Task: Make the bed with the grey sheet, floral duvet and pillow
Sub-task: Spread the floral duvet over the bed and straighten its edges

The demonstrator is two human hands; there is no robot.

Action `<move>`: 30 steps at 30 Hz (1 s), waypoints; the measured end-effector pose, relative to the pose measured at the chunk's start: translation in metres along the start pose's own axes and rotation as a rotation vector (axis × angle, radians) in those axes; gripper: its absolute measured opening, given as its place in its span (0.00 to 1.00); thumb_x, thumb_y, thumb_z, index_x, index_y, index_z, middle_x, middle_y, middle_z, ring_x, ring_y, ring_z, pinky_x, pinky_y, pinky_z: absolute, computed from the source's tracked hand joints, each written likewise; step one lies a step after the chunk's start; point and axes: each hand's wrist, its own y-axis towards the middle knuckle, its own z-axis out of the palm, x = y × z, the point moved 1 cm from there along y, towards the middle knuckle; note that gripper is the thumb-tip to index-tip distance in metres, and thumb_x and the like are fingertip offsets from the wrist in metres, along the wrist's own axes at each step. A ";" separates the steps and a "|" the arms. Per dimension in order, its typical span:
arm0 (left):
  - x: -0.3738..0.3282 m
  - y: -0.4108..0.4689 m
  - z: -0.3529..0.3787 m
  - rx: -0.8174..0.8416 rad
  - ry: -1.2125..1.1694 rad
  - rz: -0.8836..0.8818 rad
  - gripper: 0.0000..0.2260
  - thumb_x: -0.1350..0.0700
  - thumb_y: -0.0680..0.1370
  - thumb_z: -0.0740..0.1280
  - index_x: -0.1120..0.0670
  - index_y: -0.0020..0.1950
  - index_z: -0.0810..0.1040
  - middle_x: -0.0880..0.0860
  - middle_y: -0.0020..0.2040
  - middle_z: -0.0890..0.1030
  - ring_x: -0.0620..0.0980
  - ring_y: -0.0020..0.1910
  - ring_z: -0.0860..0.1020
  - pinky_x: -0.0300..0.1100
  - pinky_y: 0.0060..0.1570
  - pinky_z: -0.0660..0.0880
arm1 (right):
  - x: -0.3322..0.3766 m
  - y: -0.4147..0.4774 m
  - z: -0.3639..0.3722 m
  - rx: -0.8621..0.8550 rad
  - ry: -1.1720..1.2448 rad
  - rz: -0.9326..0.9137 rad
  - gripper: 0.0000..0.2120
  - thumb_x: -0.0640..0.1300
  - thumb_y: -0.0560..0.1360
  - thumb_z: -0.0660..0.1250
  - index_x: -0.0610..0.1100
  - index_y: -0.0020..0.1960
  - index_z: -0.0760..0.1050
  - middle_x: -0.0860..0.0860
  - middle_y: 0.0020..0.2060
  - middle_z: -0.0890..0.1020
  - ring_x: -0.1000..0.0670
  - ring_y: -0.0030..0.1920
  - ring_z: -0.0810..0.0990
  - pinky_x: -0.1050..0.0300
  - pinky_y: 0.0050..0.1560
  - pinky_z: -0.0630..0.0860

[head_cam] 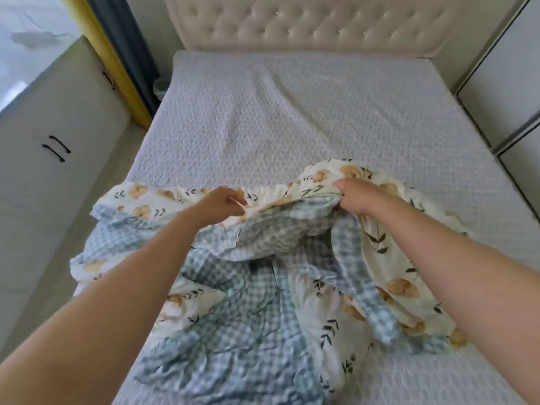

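Duvet, soft and light-looking, lies crumpled over the near half of the grey sheet, its far edge pinched by the left hand and bunched in the curled right hand; floppy cloth, probably best held wide along that edge.

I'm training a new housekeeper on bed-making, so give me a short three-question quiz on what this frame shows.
1. True or false: the duvet lies flat over the whole sheet.
2. What does the right hand grip? A) sheet B) duvet C) nothing
3. Short answer: what pattern shows on the duvet's non-floral side?

Key: 1 false, it is bunched at the foot end; 2 B; 3 blue-and-white checks.
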 end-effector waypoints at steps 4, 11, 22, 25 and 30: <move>0.107 -0.009 0.045 0.073 -0.019 -0.248 0.09 0.58 0.77 0.69 0.55 0.57 0.78 0.57 0.58 0.78 0.54 0.51 0.76 0.43 0.44 0.74 | 0.013 0.016 0.070 0.215 -0.005 0.007 0.19 0.44 0.72 0.70 0.46 0.62 0.74 0.48 0.58 0.77 0.45 0.54 0.77 0.56 0.47 0.71; 0.241 -0.054 0.108 0.091 0.647 -0.377 0.41 0.47 0.72 0.73 0.40 0.78 0.52 0.47 0.77 0.56 0.55 0.78 0.48 0.62 0.72 0.48 | 0.065 0.054 0.167 0.325 0.059 -0.143 0.34 0.50 0.66 0.75 0.53 0.69 0.68 0.51 0.65 0.74 0.46 0.60 0.75 0.52 0.59 0.72; 0.358 -0.145 0.074 0.046 0.801 -0.689 0.18 0.60 0.76 0.67 0.53 0.65 0.74 0.55 0.72 0.59 0.60 0.71 0.59 0.59 0.71 0.58 | 0.116 0.068 0.261 0.343 -0.209 -0.102 0.38 0.51 0.67 0.70 0.56 0.74 0.61 0.48 0.69 0.69 0.43 0.66 0.70 0.48 0.62 0.72; 0.393 -0.170 0.042 0.004 0.689 -0.740 0.17 0.62 0.75 0.67 0.55 0.64 0.75 0.54 0.67 0.66 0.59 0.62 0.69 0.51 0.57 0.72 | 0.138 0.067 0.277 0.301 -0.246 -0.067 0.35 0.54 0.69 0.70 0.53 0.73 0.62 0.46 0.69 0.66 0.42 0.67 0.68 0.45 0.65 0.68; 0.360 -0.165 0.073 0.387 0.474 -0.454 0.25 0.50 0.67 0.78 0.52 0.62 0.78 0.51 0.59 0.80 0.51 0.57 0.78 0.41 0.61 0.73 | 0.182 0.054 0.312 0.207 -0.198 -0.054 0.28 0.65 0.73 0.63 0.54 0.68 0.68 0.49 0.69 0.67 0.42 0.71 0.60 0.41 0.69 0.56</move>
